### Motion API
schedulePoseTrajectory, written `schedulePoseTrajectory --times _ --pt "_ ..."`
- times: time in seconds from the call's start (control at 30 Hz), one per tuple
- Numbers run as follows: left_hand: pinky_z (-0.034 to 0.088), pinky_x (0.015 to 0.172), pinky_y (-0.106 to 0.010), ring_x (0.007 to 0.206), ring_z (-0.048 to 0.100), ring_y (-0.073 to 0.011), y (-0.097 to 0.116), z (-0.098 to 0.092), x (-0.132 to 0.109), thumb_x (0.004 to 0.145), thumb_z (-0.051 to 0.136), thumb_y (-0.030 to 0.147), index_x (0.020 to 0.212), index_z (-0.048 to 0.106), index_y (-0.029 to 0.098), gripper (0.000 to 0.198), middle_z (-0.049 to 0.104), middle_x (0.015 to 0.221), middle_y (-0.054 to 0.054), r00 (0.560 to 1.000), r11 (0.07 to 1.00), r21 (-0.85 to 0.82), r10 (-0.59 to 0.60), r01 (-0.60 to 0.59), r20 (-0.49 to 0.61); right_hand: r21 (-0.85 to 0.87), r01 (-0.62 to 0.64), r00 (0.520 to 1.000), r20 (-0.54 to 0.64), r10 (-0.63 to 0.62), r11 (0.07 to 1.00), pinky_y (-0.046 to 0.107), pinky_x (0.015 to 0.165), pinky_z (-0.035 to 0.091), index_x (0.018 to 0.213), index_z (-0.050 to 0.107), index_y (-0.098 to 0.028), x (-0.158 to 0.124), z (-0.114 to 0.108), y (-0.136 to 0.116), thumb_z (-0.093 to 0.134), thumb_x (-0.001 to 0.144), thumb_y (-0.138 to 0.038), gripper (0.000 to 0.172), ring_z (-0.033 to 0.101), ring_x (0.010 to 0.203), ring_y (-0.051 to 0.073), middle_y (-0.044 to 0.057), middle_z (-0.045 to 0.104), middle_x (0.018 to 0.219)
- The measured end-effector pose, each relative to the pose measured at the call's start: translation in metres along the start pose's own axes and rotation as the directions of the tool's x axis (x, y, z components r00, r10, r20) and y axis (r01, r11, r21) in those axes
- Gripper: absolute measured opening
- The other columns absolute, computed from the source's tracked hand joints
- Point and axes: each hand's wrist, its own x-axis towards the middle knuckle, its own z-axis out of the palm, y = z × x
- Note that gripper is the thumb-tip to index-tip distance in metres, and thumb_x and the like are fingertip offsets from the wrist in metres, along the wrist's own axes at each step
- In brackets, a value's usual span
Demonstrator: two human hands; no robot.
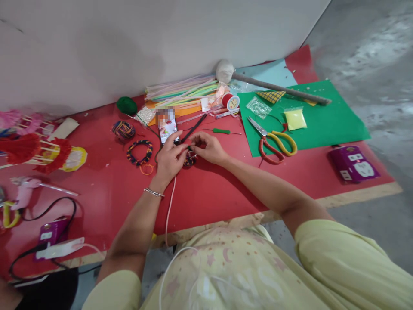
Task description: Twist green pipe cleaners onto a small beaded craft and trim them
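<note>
My left hand (pixel 171 159) and my right hand (pixel 208 147) meet over the red mat (pixel 106 185), fingers pinched together on a small multicoloured woven bracelet (pixel 189 159) and a dark cord (pixel 193 128) running up from it. A finished multicoloured bracelet (pixel 140 151) lies just left of my left hand. A phone (pixel 168 127) lies flat right behind my fingers. A white cable (pixel 170 206) runs under my left wrist toward me.
Scissors with red and yellow handles (pixel 274 142) lie on a green sheet (pixel 329 120). A striped yarn ball (pixel 123 129), green yarn ball (pixel 127 105), bundle of straws (pixel 183 91), red thread spool (pixel 230 101), purple power strips (pixel 353 162) and a pink glue gun (pixel 24 191) surround the hands.
</note>
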Motion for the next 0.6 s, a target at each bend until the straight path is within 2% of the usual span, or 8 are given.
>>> schedulePoseTrajectory --times 0.1,0.2,0.37,0.43,0.5,0.53,0.6 --pt "0.054 0.083 -0.036 0.086 0.064 -0.0163 0.000 0.004 -0.002 0.091 0.063 0.025 0.108 0.074 0.023 0.020 0.057 0.145 -0.009 1.000 0.999 0.036 0.024 -0.025 0.010 -0.007 0.007 1.000 0.000 -0.007 1.000 0.027 0.075 0.054 0.108 0.062 -0.016 0.000 0.000 0.002 0.065 0.082 -0.024 0.027 0.063 0.076 0.012 0.001 0.066 0.086" --pt "0.054 0.083 -0.035 0.086 0.064 -0.0159 0.001 0.007 -0.003 0.089 0.064 0.024 0.101 0.076 0.022 0.017 0.059 0.142 -0.008 0.999 1.000 -0.016 -0.015 0.014 -0.043 0.006 0.028 1.000 -0.001 -0.028 1.000 0.027 0.073 0.054 0.107 0.063 -0.016 0.000 0.000 0.002 0.065 0.082 -0.023 0.026 0.063 0.074 0.012 0.001 0.066 0.086" --pt "0.052 0.072 -0.032 0.071 0.059 -0.0114 0.005 0.007 -0.003 0.082 0.070 0.022 0.088 0.078 0.021 0.011 0.066 0.130 -0.007 0.974 0.977 -0.175 -0.152 0.122 -0.167 -0.028 0.024 1.000 0.007 -0.024 0.999 0.026 0.072 0.053 0.103 0.064 -0.016 -0.001 0.000 -0.003 0.062 0.081 -0.019 0.023 0.064 0.075 0.013 0.001 0.067 0.084" --pt "0.051 0.068 -0.030 0.072 0.060 -0.0117 0.008 0.006 -0.002 0.079 0.071 0.022 0.085 0.078 0.021 0.010 0.069 0.122 -0.006 0.946 0.935 -0.283 -0.271 0.215 -0.176 -0.035 0.013 1.000 0.002 -0.013 0.999 0.026 0.072 0.053 0.103 0.064 -0.016 -0.001 0.000 -0.006 0.061 0.080 -0.017 0.023 0.064 0.075 0.012 0.001 0.068 0.084" --pt "0.047 0.059 -0.026 0.067 0.059 -0.0111 0.011 0.006 -0.001 0.078 0.071 0.023 0.079 0.076 0.020 0.006 0.072 0.105 -0.006 0.889 0.813 -0.476 -0.440 0.335 -0.127 -0.044 0.008 1.000 -0.007 -0.009 0.999 0.025 0.071 0.053 0.101 0.065 -0.017 -0.001 0.001 -0.008 0.061 0.079 -0.017 0.022 0.064 0.075 0.012 0.001 0.068 0.084" --pt "0.042 0.052 -0.023 0.059 0.055 -0.0095 0.012 0.007 -0.001 0.077 0.070 0.023 0.077 0.074 0.019 0.006 0.071 0.089 -0.004 0.849 0.705 -0.590 -0.525 0.393 -0.063 -0.050 0.006 1.000 -0.014 -0.007 0.999 0.025 0.070 0.053 0.099 0.065 -0.017 -0.001 0.001 -0.008 0.062 0.079 -0.018 0.020 0.064 0.075 0.012 0.001 0.068 0.084" --pt "0.029 0.042 -0.021 0.043 0.040 -0.0072 0.013 0.009 0.000 0.077 0.069 0.025 0.078 0.071 0.019 0.007 0.058 0.058 0.002 0.768 0.442 -0.756 -0.629 0.482 0.122 -0.059 -0.004 1.000 -0.024 0.002 0.998 0.025 0.070 0.052 0.096 0.065 -0.017 -0.001 0.002 -0.010 0.064 0.080 -0.021 0.017 0.064 0.075 0.013 0.001 0.068 0.084"
